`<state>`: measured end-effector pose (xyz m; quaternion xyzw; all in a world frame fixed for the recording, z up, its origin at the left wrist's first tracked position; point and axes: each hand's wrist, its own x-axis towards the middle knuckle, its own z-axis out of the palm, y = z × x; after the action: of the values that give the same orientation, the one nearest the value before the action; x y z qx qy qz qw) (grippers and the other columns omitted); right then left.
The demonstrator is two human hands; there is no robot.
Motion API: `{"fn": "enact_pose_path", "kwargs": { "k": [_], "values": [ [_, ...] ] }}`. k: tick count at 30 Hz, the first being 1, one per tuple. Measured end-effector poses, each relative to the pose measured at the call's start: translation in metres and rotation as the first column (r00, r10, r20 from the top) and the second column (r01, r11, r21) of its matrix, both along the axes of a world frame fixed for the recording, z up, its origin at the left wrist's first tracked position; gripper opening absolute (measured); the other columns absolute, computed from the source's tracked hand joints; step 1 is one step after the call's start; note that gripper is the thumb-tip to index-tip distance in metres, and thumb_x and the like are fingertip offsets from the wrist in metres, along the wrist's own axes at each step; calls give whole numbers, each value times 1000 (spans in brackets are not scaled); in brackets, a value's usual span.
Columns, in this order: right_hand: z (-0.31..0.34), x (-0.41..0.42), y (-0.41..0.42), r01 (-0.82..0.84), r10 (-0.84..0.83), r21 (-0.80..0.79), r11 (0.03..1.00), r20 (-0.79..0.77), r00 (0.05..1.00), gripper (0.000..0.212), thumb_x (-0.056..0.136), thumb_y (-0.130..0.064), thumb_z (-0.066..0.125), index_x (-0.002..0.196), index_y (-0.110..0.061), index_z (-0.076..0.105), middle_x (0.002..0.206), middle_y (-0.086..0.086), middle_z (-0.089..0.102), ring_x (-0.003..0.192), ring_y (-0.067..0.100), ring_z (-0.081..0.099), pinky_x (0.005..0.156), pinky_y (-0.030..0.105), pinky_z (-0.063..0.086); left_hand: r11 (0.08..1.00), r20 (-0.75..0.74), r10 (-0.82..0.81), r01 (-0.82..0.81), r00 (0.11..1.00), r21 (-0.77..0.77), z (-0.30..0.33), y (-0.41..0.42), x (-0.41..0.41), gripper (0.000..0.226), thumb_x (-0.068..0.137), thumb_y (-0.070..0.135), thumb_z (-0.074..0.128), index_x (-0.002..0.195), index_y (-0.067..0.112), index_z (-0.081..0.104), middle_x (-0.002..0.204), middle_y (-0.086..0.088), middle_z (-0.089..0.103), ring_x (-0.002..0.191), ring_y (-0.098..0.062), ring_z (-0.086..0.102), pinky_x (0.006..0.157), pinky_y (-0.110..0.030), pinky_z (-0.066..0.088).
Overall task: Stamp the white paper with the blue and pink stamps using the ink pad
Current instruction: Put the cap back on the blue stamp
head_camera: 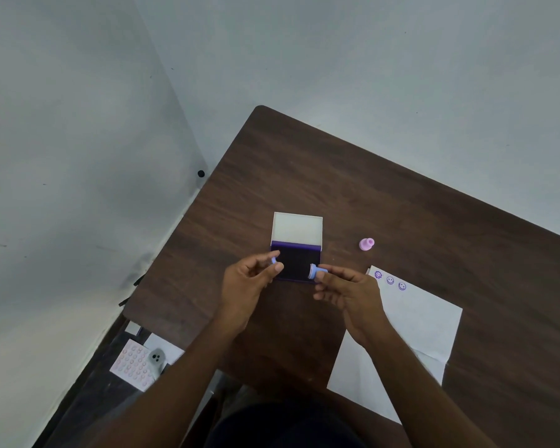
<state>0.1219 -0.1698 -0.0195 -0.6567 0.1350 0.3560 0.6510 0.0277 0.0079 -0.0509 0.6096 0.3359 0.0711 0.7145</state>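
The ink pad lies open at the table's middle, its white lid folded back and its dark pad facing up. My right hand pinches the blue stamp over the pad's right edge, stamp face turned left. My left hand holds a small blue cap at the pad's left edge. The pink stamp stands alone on the table to the right of the pad. The white paper lies at the right, with three purple prints along its top corner.
The brown table ends at a rounded far-left corner close to grey walls. Below the table's left edge, on a lower surface, lie a pink dotted sheet and a small grey object.
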Motion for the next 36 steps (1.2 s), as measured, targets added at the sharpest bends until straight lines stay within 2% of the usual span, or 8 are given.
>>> {"fn": "enact_pose_path", "kwargs": {
  "k": [2, 5, 7, 11, 15, 24, 30, 36],
  "values": [
    [-1, -1, 0, -2, 2, 15, 1000, -5, 1000, 21, 79, -12, 74, 100, -9, 75, 90, 15, 75, 72, 29, 70, 70, 36, 60, 991, 15, -105, 104, 994, 86, 4, -2, 0, 29, 83, 30, 69, 111, 36, 69, 104, 10, 72, 100, -7, 66, 77, -22, 57],
    [-1, -2, 0, -2, 3, 32, 999, -13, 1000, 19, 77, -12, 75, 96, -10, 76, 89, 18, 74, 72, 30, 70, 70, 37, 60, 965, -1, -186, 183, 982, 189, 7, -9, 5, 38, 81, 19, 72, 118, 26, 66, 104, 12, 72, 98, -2, 66, 83, -17, 54],
    [-1, -3, 0, -15, 16, 36, 999, -11, 1000, 24, 73, -17, 76, 97, -10, 76, 89, 18, 74, 72, 29, 70, 69, 36, 60, 973, -28, -166, 168, 986, 156, 11, -15, 9, 44, 76, 13, 76, 118, 23, 66, 99, 11, 73, 93, -2, 68, 82, -16, 53],
    [-1, -4, -1, -36, 36, 39, 999, 0, 999, 40, 66, -25, 77, 102, -6, 74, 90, 17, 75, 74, 28, 71, 68, 35, 60, 973, 7, -183, 180, 983, 146, 12, -25, 13, 34, 75, 12, 77, 107, 20, 71, 98, 7, 74, 91, -5, 70, 81, -18, 55],
    [-3, -1, -2, -28, 28, 27, 999, -14, 1000, 34, 68, -22, 76, 99, -8, 74, 89, 16, 75, 73, 28, 71, 68, 33, 61, 969, 11, -201, 197, 980, 147, 14, -30, 16, 31, 76, 14, 77, 106, 21, 71, 99, 8, 74, 91, -1, 68, 76, -11, 51],
    [-4, 2, -5, -43, 43, 21, 999, 1, 999, 26, 79, -13, 73, 104, -4, 72, 93, 20, 73, 76, 30, 70, 76, 40, 60, 969, 25, -207, 202, 978, 144, 14, -31, 19, 29, 76, 16, 76, 104, 21, 71, 96, 12, 74, 91, -3, 69, 77, -12, 52],
    [-1, 6, -6, -73, 73, 12, 997, 23, 997, 26, 80, -13, 72, 104, -3, 72, 94, 20, 73, 78, 32, 70, 77, 42, 59, 972, 24, -205, 201, 979, 119, 16, -32, 22, 26, 75, 16, 77, 99, 25, 72, 91, 15, 75, 87, -5, 70, 74, -12, 52],
    [-1, 4, -6, -82, 81, 21, 996, 25, 996, 25, 80, -13, 71, 104, -4, 72, 95, 20, 73, 78, 32, 70, 78, 42, 60, 979, 20, -191, 189, 981, 81, 18, -31, 24, 26, 74, 11, 78, 98, 19, 72, 87, 13, 75, 84, -6, 71, 70, -11, 52]
  ]
}}
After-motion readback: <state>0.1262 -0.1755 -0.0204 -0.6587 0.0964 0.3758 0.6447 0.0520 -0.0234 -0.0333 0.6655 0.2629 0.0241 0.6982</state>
